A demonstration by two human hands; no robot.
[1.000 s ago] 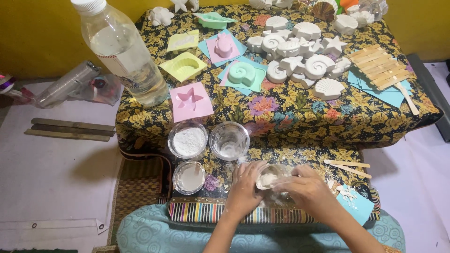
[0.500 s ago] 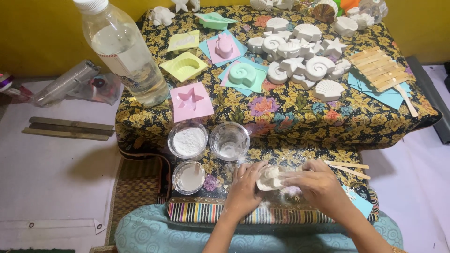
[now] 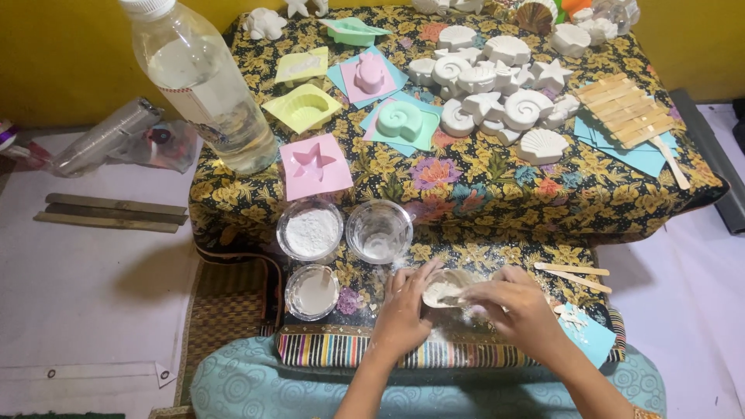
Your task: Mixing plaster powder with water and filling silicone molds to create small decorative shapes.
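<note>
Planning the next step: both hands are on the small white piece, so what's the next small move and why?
Probably lift it clear and brush it off. The left hand steadies the white cast piece while the right hand picks at it, and loose white crumbs lie beneath on the patterned cloth.

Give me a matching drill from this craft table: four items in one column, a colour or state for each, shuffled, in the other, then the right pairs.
Items
1. star mould
2. spiral shell mould
3. cup nearest the star mould
4. water bottle

Colour or state
A. green
B. clear, capped, standing upright
C. pink
D. holds white powder

Pairs: 1-C, 2-A, 3-D, 4-B

Apart from these, the left hand and right hand hold a small mould with white paste between them.
</note>
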